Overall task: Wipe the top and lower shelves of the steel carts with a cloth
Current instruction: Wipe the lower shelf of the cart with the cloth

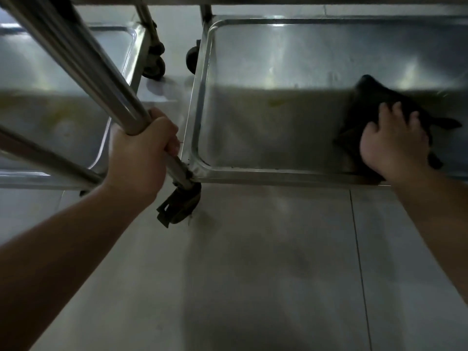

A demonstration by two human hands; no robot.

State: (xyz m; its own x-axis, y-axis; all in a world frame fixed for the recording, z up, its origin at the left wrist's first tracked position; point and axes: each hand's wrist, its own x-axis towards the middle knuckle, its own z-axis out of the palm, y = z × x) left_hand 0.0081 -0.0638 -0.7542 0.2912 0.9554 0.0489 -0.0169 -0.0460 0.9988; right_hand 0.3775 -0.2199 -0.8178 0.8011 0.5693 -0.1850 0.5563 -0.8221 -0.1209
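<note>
We look down from a low angle at two steel carts parked side by side on a pale grey tiled floor (pixel 253 262). Our right hand (pixel 395 145) lies flat on a dark, crumpled cleaning cloth (pixel 367 102), fingers spread and pressing it down onto the shiny stainless-steel lower shelf of the right-hand cart (pixel 266 117). The cloth sits near the front right part of that shelf, just inside the raised front rim, and its far edge is smeared with blur, so we cannot say exactly how it is folded. A faint yellowish mark (pixel 274 103) shows on the shelf surface near its middle, well apart from the cloth.

Our left hand (pixel 144 153) is closed in a full fist around the round polished steel corner post (pixel 88 69) of the right-hand cart, gripping it just above where the post meets the shelf's front left corner. Below that corner hangs a dark, grimy caster wheel (pixel 178 207) resting on the floor.

To the left stands the lower shelf of the second steel cart (pixel 50 110), a similar rimmed tray with yellowish smudges on it. Two more black caster wheels (pixel 154 62) show in the gap between the carts towards the back. Across the top of the view runs the underside of an upper shelf (pixel 278 0).
</note>
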